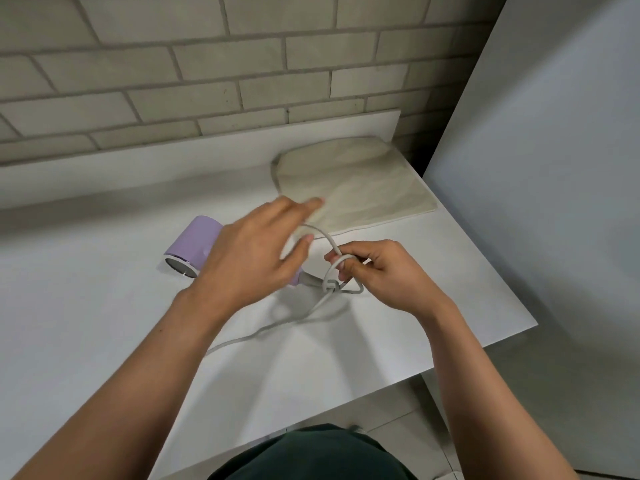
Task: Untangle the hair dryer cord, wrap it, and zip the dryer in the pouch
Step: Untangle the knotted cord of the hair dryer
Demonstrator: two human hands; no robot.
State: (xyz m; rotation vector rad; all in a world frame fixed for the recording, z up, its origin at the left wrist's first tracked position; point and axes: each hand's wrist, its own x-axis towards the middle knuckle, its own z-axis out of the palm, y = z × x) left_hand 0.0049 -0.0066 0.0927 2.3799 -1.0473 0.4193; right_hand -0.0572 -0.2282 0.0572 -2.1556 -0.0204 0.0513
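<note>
A lilac hair dryer (194, 245) lies on the white table (86, 306), its barrel end facing me; my left hand hides its handle. Its grey cord (325, 237) leaves the handle base, forms a knot (330, 285) and trails toward me across the table. My right hand (377, 275) pinches a loop of the cord just above the knot. My left hand (256, 254) hovers above the dryer with fingers spread and relaxed, reaching toward the cord loop; it holds nothing. A beige fabric pouch (360, 181) lies flat behind the hands.
A grey brick wall (207, 81) runs along the table's far edge. A white panel (554, 168) stands to the right of the table. The table's right corner (530, 323) is near my right forearm, with tiled floor below.
</note>
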